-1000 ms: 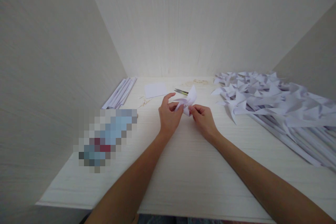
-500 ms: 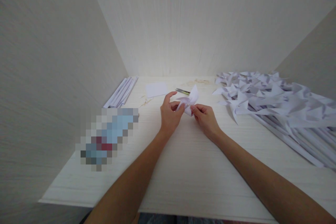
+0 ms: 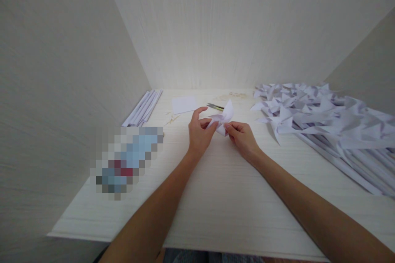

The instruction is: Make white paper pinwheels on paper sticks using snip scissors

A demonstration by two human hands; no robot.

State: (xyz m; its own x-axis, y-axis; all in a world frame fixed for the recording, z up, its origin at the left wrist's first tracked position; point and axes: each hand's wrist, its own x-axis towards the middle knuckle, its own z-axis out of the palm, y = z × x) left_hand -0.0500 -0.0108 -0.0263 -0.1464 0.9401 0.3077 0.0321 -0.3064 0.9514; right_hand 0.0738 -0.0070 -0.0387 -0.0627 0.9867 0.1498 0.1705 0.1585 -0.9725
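Observation:
Both my hands hold a white paper pinwheel [image 3: 227,111] above the middle of the table. My left hand [image 3: 200,133] pinches its left side between thumb and fingers, with the index finger raised off the paper. At the lower right, my right hand [image 3: 242,139] grips a corner of it between thumb and index finger. One curved blade points up between the hands; the pinwheel's centre is partly covered by my fingers. Just behind it lie scissors [image 3: 215,107] with greenish handles, partly hidden by the paper.
Finished-looking paper pinwheels [image 3: 321,111] with rolled paper sticks [image 3: 345,168] pile up on the right. Several rolled paper sticks [image 3: 143,107] lie at the back left, near a flat paper sheet [image 3: 184,104]. A blurred-out bluish object [image 3: 135,152] sits at left. Walls enclose the table's back and sides.
Almost nothing differs. My hands keep their hold on the paper pinwheel in the same spot, and the view has shifted very slightly.

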